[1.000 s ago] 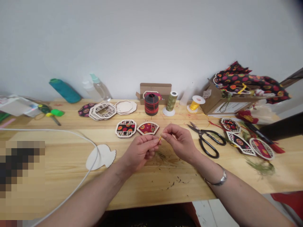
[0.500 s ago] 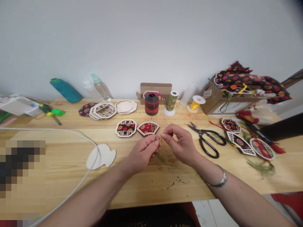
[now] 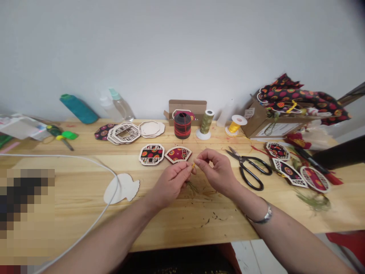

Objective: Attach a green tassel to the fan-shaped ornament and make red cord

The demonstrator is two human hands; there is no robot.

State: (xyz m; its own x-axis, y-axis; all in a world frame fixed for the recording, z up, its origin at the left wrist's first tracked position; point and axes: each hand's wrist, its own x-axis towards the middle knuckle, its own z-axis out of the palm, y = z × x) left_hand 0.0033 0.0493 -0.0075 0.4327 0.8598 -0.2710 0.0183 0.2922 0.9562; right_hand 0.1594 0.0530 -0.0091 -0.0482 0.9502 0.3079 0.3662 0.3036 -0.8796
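My left hand (image 3: 175, 180) is closed around a small bundle of green threads, perhaps a tassel, whose loose ends (image 3: 192, 188) hang out below its fingers. A short bit of yellow cord (image 3: 193, 166) shows between the fingertips of both hands. Thumb and forefinger of my right hand (image 3: 215, 169) are pinched together at that cord. Just beyond the hands lie a fan-shaped wooden frame (image 3: 178, 154) backed with red patterned fabric and an octagonal one (image 3: 151, 154) with dark fabric. Black-handled scissors (image 3: 251, 165) rest to the right.
Spools of red-black cord (image 3: 182, 125), green thread (image 3: 207, 123) and yellow cord (image 3: 235, 125) stand along the wall. A cardboard box (image 3: 273, 121) overflows with fabric at the right. A white cable (image 3: 94, 161) crosses the table's left side, over a pale cutout (image 3: 125, 190).
Both hands stay almost in place, the fingertips shifting only slightly at the yellow cord. The green thread ends under my left hand show a little more spread out.
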